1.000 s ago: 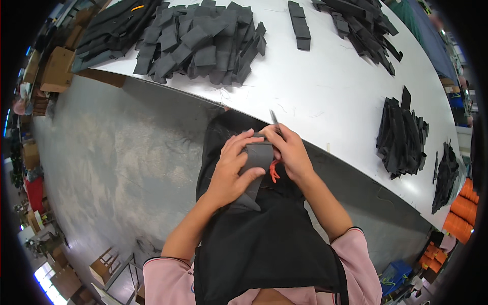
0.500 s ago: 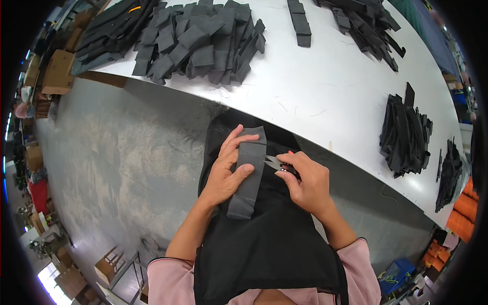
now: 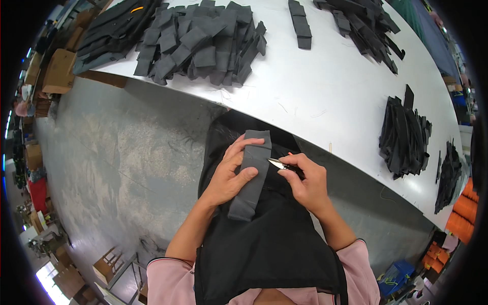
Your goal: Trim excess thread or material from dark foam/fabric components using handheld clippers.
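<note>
Over my black apron (image 3: 264,239) my left hand (image 3: 231,173) grips a dark grey stitched fabric strip (image 3: 255,161), fingers across its upper part and thumb on its face. My right hand (image 3: 309,183) is closed around small thread snips (image 3: 287,166). Their blades are pressed together, and the tip meets the strip's right edge. Whether a thread lies between the blades is too small to tell.
A white table (image 3: 325,122) stands just ahead, its edge slanting down to the right. On it lie a heap of grey strips (image 3: 203,46), a lone strip (image 3: 301,25), a bundle of black straps (image 3: 404,134) and folded black pieces (image 3: 112,35). Loose threads are scattered near the edge.
The snips' blades were apart and have closed at the strip's edge. The strip and both hands have shifted slightly.
</note>
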Tool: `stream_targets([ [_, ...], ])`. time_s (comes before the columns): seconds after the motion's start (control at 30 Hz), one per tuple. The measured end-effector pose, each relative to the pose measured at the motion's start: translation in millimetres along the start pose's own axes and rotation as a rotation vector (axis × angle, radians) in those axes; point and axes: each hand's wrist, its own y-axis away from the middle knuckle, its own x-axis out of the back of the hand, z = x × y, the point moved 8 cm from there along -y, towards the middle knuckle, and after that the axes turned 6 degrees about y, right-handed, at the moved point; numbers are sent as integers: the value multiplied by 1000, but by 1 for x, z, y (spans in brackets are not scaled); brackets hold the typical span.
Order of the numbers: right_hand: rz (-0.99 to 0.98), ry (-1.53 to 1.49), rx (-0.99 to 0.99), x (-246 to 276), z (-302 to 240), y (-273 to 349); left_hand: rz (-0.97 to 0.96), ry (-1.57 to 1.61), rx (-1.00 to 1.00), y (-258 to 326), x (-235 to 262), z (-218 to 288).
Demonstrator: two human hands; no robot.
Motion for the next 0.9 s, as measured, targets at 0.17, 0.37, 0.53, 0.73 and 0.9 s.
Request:
stream_targets([
  [0.17,-145,-68,-71,-7,-3,-10,-72,-142,-18,-1,-5,7],
  [0.37,-167,46,53,-10,-7,-13,-99,-186,-12,-1,-7,5],
  [0.53,-54,-27,-4,-8,-2,-7,-99,-126,11,-3,-7,3],
  [0.73,-74,-246,-204,-16,20,-6,221,93,89,-14,10,-2],
  [0.9,15,-133,143,13,-39,13,453,94,192,-35,26,-14],
])
